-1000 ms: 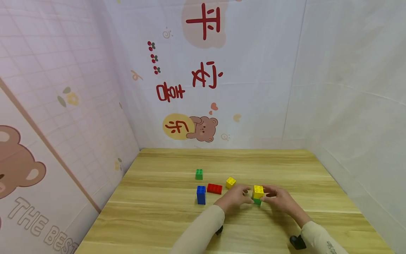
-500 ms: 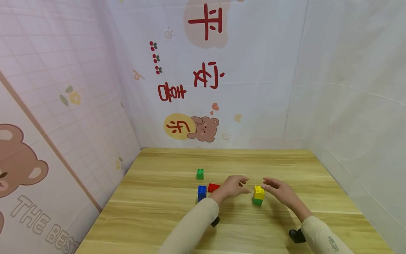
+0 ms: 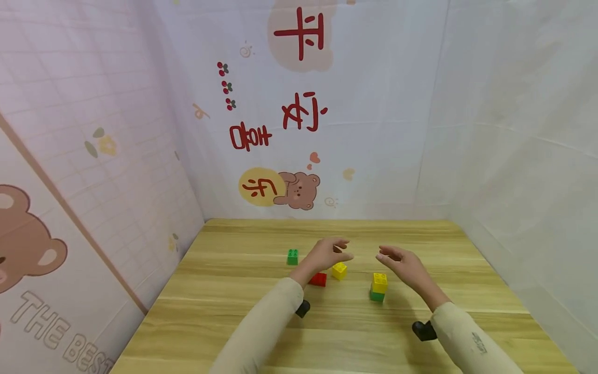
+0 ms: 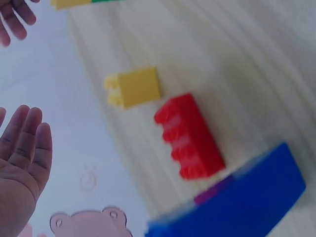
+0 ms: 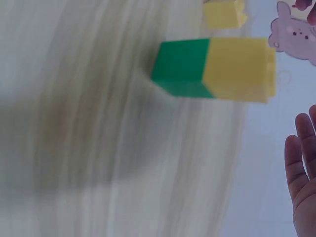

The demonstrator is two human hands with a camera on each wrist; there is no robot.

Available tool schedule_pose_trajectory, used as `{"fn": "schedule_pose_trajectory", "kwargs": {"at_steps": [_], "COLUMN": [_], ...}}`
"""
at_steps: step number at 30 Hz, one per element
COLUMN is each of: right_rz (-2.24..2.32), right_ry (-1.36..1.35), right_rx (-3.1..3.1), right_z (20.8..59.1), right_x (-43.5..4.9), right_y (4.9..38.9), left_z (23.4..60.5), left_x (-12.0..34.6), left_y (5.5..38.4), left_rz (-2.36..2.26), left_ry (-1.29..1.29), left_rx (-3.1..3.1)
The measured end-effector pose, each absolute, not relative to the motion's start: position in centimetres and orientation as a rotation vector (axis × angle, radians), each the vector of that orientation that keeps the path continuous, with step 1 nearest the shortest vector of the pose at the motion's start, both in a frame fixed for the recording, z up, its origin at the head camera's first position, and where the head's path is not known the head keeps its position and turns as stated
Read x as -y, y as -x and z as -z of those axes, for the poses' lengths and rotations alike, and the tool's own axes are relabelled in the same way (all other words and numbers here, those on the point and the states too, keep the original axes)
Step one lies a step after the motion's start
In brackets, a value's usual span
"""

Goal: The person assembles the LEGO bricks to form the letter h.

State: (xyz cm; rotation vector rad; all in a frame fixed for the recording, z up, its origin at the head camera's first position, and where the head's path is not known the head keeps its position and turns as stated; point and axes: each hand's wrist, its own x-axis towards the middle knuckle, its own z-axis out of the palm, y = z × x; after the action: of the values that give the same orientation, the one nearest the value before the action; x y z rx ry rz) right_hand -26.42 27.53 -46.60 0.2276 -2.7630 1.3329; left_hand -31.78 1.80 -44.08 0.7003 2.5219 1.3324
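Observation:
In the head view my left hand (image 3: pixel 327 253) hovers over the table behind a loose yellow toy brick (image 3: pixel 339 270), holding nothing. Its fingers are loosely bent. Right of it floats my right hand (image 3: pixel 403 265), also with nothing in it. Just below this hand stands a small stack, a yellow brick (image 3: pixel 379 280) on top of a green brick (image 3: pixel 377 296). A red brick (image 3: pixel 318 280) lies partly behind my left forearm. A blue block (image 4: pixel 242 197) shows only in the left wrist view; the left arm covers it in the head view.
Toward the back left sits another green brick (image 3: pixel 292 257). The wooden table (image 3: pixel 364 337) ends at a printed cloth (image 3: pixel 374 156) behind. More cloth hangs at both sides.
Both hands have come away from the yellow-and-green stack, rising toward the back, the left one also moving left. The stack stays standing. My left arm now covers the blue block.

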Motion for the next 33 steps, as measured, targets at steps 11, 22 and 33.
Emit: {"fn": "schedule_pose_trajectory", "kwargs": {"at_steps": [11, 22, 33], "right_rz": [-1.424, -1.54, -1.46], "right_ry": [-0.227, -0.197, -0.116], "right_rx": [2.7, 2.66, 2.716], "right_z": [44.9, 46.7, 50.7], "right_x": [-23.4, -17.6, -15.1], "right_y": [27.4, 27.5, 26.7], "left_z": [42.8, 43.3, 44.1], "left_x": [2.6, 6.2, 8.8], "left_y": [33.1, 33.8, 33.0], "left_rz": [-1.383, -1.431, -1.484], "left_ry": [-0.612, -0.528, -0.475], "left_rx": [-2.59, -2.625, -2.59]}}
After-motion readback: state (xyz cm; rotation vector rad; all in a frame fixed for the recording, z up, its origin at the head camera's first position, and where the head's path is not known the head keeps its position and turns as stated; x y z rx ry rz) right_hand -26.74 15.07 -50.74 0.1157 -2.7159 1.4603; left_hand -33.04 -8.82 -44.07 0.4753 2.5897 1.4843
